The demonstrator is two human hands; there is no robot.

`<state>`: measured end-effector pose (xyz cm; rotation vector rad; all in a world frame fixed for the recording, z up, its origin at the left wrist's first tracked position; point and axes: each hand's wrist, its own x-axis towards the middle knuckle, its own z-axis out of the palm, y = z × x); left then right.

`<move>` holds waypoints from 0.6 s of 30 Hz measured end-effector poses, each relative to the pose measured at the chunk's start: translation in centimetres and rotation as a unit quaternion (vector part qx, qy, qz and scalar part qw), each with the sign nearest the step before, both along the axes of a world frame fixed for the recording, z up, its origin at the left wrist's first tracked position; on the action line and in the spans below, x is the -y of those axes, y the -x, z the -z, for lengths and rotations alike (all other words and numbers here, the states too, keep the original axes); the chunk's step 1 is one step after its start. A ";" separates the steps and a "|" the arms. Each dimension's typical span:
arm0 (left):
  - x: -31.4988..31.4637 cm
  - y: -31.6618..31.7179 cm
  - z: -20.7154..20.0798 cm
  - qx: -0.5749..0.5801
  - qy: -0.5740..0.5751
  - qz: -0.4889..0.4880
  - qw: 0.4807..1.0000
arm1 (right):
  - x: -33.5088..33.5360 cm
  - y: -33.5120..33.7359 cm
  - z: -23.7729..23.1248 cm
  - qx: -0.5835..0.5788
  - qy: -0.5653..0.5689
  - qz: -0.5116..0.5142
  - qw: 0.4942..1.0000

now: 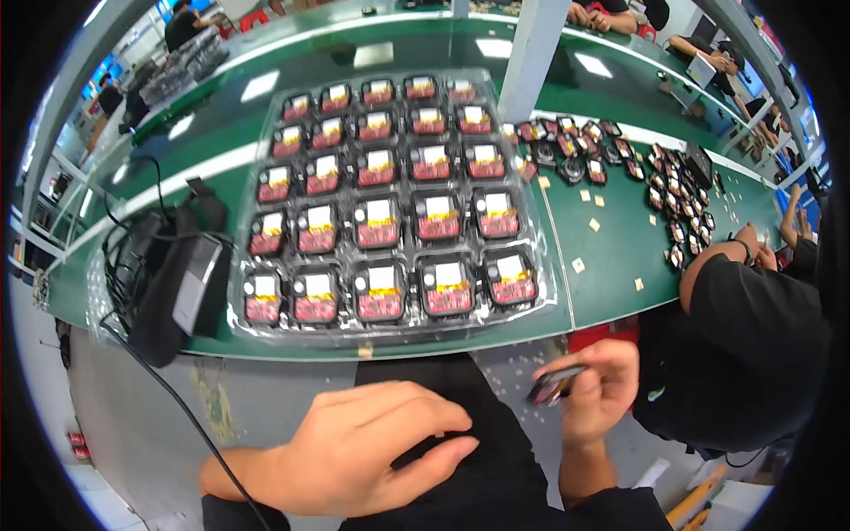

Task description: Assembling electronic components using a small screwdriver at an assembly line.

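Note:
My right hand (604,394) pinches a small black square device (554,386) between thumb and fingers, in front of the table's edge. The device is tilted nearly edge-on and slightly blurred. Over my lap, my left hand (372,447) is held with thumb and fingers apart, and I see nothing held in it. Beyond both hands lies a clear plastic tray (398,334) with rows of pockets. Its pockets hold similar black square devices (380,290) with labels in white, yellow and pink-red.
On the green table (611,292), loose devices (682,203) lie in piles at the right, with small beige paper squares (595,225) scattered about. A black bag (155,301) with cables sits left of the tray. A co-worker (735,345) sits close at my right. A grey post (531,62) stands behind.

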<state>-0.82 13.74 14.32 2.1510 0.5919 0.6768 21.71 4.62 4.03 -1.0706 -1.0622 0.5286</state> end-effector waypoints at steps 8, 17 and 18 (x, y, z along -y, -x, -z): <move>3.6 1.9 13.2 0.309 0.673 0.019 0.672 | -1.0 2.0 1.0 0.061 0.164 -0.220 0.960; 5.5 2.3 18.2 0.362 0.749 0.118 0.543 | -3.0 3.9 2.4 0.170 0.180 -0.367 0.897; 5.6 2.3 18.4 0.392 0.749 0.097 0.525 | -3.2 4.2 2.4 0.170 0.182 -0.370 0.895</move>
